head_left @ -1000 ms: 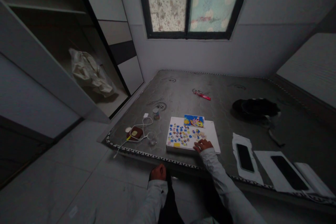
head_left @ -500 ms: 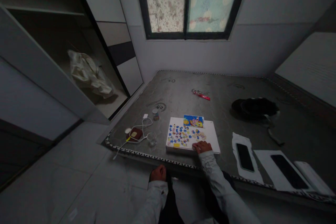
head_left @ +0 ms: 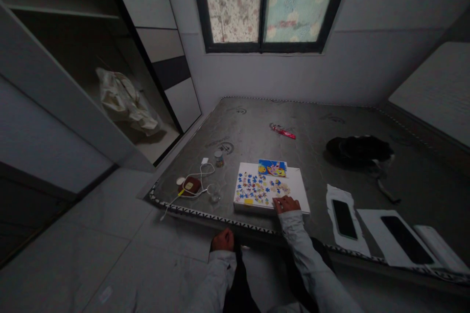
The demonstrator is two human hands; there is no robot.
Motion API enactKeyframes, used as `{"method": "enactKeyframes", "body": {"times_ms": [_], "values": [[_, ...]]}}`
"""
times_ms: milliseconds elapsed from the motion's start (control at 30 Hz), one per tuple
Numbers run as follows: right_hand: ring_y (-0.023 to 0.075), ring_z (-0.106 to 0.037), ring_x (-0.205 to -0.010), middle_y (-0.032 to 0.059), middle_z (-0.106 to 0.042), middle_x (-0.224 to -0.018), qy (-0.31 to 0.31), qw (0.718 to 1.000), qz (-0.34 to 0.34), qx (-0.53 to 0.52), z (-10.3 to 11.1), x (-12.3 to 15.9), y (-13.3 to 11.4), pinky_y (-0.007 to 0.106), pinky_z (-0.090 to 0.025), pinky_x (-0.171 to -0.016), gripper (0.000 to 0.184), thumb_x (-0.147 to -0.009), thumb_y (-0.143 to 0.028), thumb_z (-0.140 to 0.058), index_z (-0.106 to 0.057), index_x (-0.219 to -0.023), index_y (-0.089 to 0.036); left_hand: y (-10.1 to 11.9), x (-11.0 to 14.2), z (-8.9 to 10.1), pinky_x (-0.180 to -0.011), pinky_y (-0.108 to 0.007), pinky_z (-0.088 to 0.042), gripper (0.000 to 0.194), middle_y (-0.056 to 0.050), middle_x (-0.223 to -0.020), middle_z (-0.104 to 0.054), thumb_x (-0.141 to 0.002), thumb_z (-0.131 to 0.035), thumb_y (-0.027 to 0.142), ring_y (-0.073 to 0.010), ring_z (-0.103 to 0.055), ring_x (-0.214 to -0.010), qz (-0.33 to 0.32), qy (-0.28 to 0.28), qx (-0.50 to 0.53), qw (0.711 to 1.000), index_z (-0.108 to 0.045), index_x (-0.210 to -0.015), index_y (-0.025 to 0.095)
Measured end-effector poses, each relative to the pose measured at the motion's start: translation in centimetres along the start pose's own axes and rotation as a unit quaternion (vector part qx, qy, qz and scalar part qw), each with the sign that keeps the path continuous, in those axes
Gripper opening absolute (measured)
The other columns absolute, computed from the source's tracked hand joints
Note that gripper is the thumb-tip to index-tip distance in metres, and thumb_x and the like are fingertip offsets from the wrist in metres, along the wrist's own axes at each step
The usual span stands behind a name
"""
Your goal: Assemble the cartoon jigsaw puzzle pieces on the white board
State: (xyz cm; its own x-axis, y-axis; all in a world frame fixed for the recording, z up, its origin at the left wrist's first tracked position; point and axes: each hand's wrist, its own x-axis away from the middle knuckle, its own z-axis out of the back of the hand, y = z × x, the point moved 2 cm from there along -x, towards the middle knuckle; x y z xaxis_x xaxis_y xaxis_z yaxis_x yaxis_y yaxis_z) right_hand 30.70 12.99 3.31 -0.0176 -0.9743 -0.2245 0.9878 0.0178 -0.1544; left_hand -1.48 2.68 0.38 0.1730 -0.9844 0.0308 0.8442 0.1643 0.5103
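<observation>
A white box (head_left: 299, 190) lies flat near the front edge of the mattress, with many small jigsaw puzzle pieces (head_left: 253, 187) spread over its left and middle. At its back edge rests a colourful cartoon picture card (head_left: 272, 167). My right hand (head_left: 286, 204) is on the box's front part, fingers bent and drawn together just below the pieces; whatever is under the fingertips is too small to make out. Curled closed, my left hand (head_left: 223, 240) rests over my leg in front of the mattress edge, away from the box, and its palm side is hidden.
Left of the box are a clear cup (head_left: 215, 194), a small jar (head_left: 219, 158), and a brown object (head_left: 191, 186) wrapped by a white cable. Two phones (head_left: 344, 219) lie on white sheets at right. A black bag (head_left: 360, 149) and red strip (head_left: 283, 131) lie farther back.
The view has shifted slightly. My right hand stays at the front of the box with its fingers slightly changed in pose; my left hand keeps its place.
</observation>
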Motion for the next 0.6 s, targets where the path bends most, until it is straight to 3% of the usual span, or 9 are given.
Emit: {"method": "enactKeyframes", "body": {"times_ms": [200,600], "values": [[0.0226,-0.073,-0.106,0.0063,-0.078,-0.120,-0.042,0.999,-0.027,0.016,0.7,0.7,2.0,0.045,-0.062,-0.096,0.035,-0.111,-0.050,-0.072,-0.076,-0.131,-0.022,-0.2,-0.2,-0.2,-0.084,-0.035,-0.064,0.032,0.001,-0.085,-0.073,-0.113,-0.073,0.040,-0.0158,-0.072,-0.081,-0.014,-0.012,0.004,1.000,-0.072,-0.090,0.018],[0.0231,-0.075,-0.111,0.0071,-0.079,-0.125,-0.074,0.997,-0.020,0.027,0.7,-0.9,1.5,0.048,-0.064,-0.102,0.031,-0.110,-0.049,-0.075,-0.078,-0.124,-0.021,0.1,-0.2,0.4,-0.084,-0.035,-0.066,0.031,0.000,-0.090,-0.076,-0.112,-0.074,0.043,-0.0165,-0.074,-0.084,-0.016,-0.004,0.005,1.000,-0.074,-0.095,0.018]]}}
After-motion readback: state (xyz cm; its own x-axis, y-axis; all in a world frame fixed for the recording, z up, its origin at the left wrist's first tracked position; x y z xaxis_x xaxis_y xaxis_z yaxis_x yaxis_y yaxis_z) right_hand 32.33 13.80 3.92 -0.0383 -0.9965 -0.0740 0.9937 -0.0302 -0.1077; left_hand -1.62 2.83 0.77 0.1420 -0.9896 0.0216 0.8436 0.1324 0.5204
